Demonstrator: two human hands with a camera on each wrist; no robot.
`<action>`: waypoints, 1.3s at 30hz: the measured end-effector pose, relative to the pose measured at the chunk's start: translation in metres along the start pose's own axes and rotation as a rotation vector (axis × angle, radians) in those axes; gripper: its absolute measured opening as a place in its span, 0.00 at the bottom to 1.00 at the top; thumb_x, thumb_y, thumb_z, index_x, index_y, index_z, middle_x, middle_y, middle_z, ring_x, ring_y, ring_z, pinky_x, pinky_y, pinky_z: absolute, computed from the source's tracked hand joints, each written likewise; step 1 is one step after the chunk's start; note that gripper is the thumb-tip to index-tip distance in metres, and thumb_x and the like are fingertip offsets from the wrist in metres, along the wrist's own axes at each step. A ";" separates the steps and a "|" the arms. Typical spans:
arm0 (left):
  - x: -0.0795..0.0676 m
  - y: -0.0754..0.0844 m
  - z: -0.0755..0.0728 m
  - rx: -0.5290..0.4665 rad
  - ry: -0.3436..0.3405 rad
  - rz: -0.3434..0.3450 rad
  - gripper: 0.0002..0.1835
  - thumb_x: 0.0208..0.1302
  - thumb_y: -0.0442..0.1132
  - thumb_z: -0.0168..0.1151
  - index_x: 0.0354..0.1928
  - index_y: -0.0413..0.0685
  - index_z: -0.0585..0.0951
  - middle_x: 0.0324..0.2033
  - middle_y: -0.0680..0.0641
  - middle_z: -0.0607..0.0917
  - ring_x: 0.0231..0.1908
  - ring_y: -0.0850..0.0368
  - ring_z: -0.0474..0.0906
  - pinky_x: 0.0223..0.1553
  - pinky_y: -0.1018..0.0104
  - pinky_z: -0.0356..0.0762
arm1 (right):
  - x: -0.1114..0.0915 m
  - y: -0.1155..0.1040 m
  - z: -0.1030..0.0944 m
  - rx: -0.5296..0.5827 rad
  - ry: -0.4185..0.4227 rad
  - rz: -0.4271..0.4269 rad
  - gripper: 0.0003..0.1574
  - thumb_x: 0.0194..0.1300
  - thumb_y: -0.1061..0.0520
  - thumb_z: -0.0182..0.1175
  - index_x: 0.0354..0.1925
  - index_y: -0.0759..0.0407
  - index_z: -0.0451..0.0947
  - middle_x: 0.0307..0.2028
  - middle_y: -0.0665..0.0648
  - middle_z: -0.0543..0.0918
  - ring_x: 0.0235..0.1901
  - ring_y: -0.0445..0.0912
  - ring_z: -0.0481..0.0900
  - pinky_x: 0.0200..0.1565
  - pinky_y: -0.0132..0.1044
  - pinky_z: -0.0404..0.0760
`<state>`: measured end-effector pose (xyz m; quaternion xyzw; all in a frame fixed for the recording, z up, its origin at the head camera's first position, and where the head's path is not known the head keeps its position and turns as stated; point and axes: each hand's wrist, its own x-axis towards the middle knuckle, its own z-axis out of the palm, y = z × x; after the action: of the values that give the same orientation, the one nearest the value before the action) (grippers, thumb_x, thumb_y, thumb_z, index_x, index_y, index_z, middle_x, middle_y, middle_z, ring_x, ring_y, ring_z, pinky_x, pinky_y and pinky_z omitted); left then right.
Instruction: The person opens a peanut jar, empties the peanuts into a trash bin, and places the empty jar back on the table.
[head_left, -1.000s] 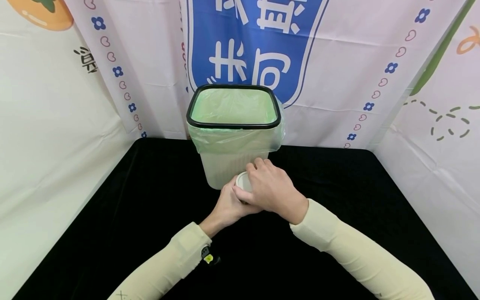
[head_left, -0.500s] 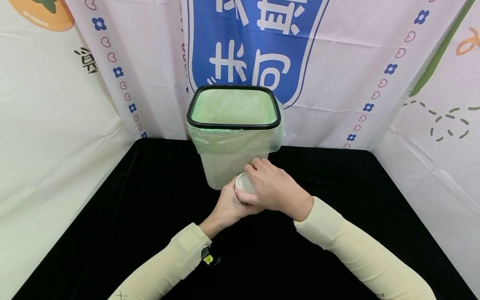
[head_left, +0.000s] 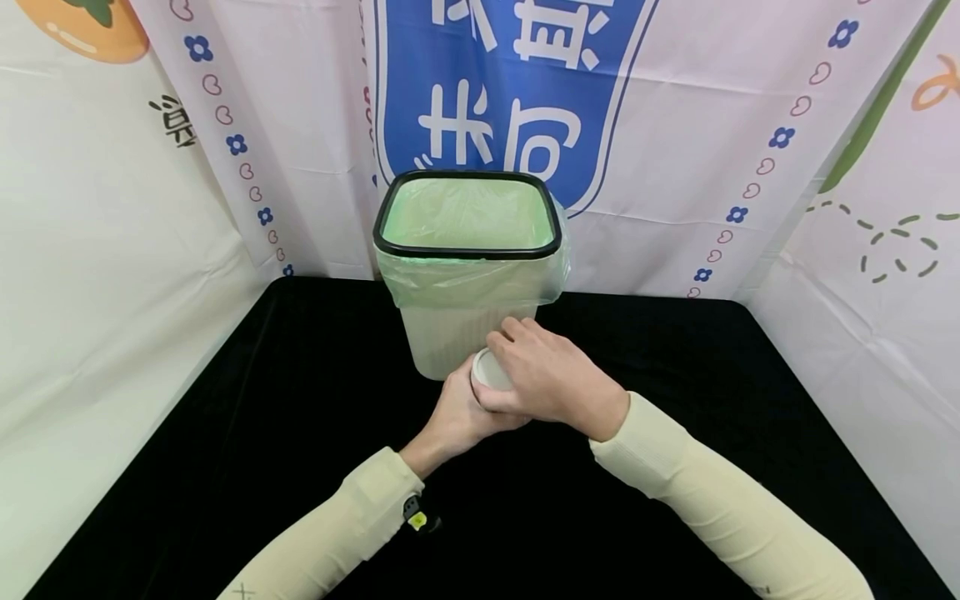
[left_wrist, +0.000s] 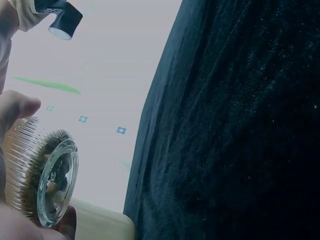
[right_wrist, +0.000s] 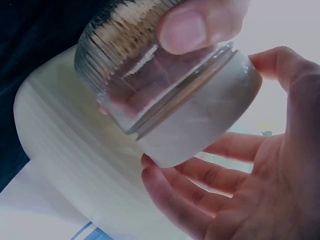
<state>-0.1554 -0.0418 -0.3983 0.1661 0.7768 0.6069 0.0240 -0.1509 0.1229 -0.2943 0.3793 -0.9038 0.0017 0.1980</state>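
Note:
A ribbed clear glass jar (right_wrist: 125, 55) with a smooth white lid (head_left: 489, 371) is held between both hands in front of the bin. My left hand (head_left: 459, 408) grips the glass body, its thumb pressed along the side in the right wrist view. From above, my right hand (head_left: 551, 375) grips the lid, thumb on one side and fingers curled round the other. Something brownish shows through the ribbed glass. The jar's thick round base (left_wrist: 57, 182) faces the left wrist camera. In the head view the hands hide most of the glass.
A pale ribbed trash bin (head_left: 468, 325) with a black rim and a green plastic liner stands directly behind the hands. Black cloth (head_left: 322, 358) covers the table. Printed white curtains (head_left: 675, 150) enclose the back and sides.
My right hand has turned slightly on the lid, its wrist shifting a little to the right. The left hand and jar have stayed nearly still; the bin has not moved.

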 end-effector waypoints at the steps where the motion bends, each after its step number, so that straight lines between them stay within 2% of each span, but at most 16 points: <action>1: 0.000 0.000 0.000 -0.002 -0.004 -0.001 0.48 0.51 0.41 0.84 0.74 0.49 0.70 0.62 0.46 0.82 0.56 0.48 0.83 0.55 0.52 0.85 | 0.000 0.000 -0.001 0.003 -0.015 0.013 0.28 0.65 0.34 0.63 0.40 0.57 0.81 0.37 0.56 0.81 0.36 0.53 0.81 0.37 0.45 0.85; 4: -0.002 -0.001 0.001 -0.008 -0.025 -0.003 0.48 0.53 0.43 0.84 0.74 0.49 0.69 0.64 0.46 0.80 0.57 0.48 0.82 0.55 0.52 0.85 | 0.000 -0.001 -0.004 0.003 -0.043 0.058 0.31 0.64 0.30 0.62 0.41 0.56 0.82 0.39 0.56 0.82 0.36 0.53 0.82 0.35 0.47 0.86; 7: -0.002 -0.003 0.003 -0.002 -0.033 0.013 0.47 0.54 0.44 0.83 0.74 0.49 0.69 0.64 0.46 0.80 0.57 0.49 0.82 0.56 0.53 0.85 | 0.000 -0.003 -0.007 -0.036 -0.033 0.099 0.35 0.65 0.26 0.61 0.42 0.56 0.83 0.38 0.57 0.83 0.35 0.54 0.82 0.32 0.48 0.86; 13: -0.001 -0.004 0.007 0.037 0.022 0.076 0.45 0.50 0.41 0.85 0.70 0.44 0.73 0.61 0.45 0.83 0.57 0.50 0.82 0.59 0.54 0.83 | -0.003 -0.012 -0.008 -0.143 0.018 0.207 0.39 0.67 0.23 0.57 0.33 0.58 0.81 0.30 0.59 0.81 0.26 0.54 0.78 0.20 0.47 0.80; 19: -0.003 -0.003 0.012 0.047 0.016 0.067 0.46 0.52 0.41 0.84 0.72 0.44 0.71 0.63 0.44 0.82 0.59 0.48 0.81 0.59 0.51 0.83 | -0.004 -0.019 -0.002 -0.146 -0.010 0.307 0.40 0.65 0.22 0.57 0.32 0.58 0.81 0.29 0.59 0.82 0.25 0.56 0.79 0.20 0.49 0.79; 21: -0.003 -0.003 0.012 0.036 0.000 0.055 0.46 0.53 0.42 0.83 0.73 0.46 0.70 0.63 0.45 0.81 0.59 0.48 0.81 0.59 0.50 0.83 | -0.005 -0.020 0.001 -0.157 -0.010 0.319 0.40 0.65 0.23 0.57 0.31 0.58 0.81 0.27 0.59 0.81 0.24 0.56 0.79 0.19 0.49 0.79; 28: -0.004 -0.002 0.012 0.012 -0.029 0.065 0.46 0.57 0.42 0.81 0.75 0.46 0.68 0.64 0.44 0.81 0.59 0.47 0.81 0.59 0.50 0.83 | -0.006 -0.023 0.011 -0.203 0.081 0.318 0.36 0.64 0.27 0.61 0.27 0.59 0.80 0.22 0.60 0.79 0.20 0.56 0.77 0.17 0.47 0.77; 34: -0.003 0.000 0.011 0.029 -0.033 0.064 0.46 0.56 0.41 0.81 0.75 0.47 0.68 0.63 0.45 0.81 0.58 0.48 0.81 0.59 0.51 0.83 | -0.004 -0.025 0.015 -0.210 0.078 0.329 0.37 0.66 0.28 0.60 0.27 0.60 0.80 0.23 0.60 0.80 0.21 0.56 0.79 0.17 0.48 0.78; 39: -0.002 0.000 0.010 0.018 -0.040 0.030 0.47 0.56 0.40 0.81 0.76 0.48 0.68 0.65 0.46 0.80 0.60 0.48 0.81 0.61 0.49 0.83 | -0.004 -0.024 0.016 -0.201 0.068 0.319 0.36 0.67 0.28 0.59 0.28 0.60 0.80 0.24 0.59 0.80 0.23 0.56 0.80 0.19 0.48 0.79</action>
<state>-0.1511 -0.0331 -0.4012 0.1901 0.7789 0.5969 0.0287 -0.1378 0.1060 -0.3138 0.2090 -0.9410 -0.0446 0.2625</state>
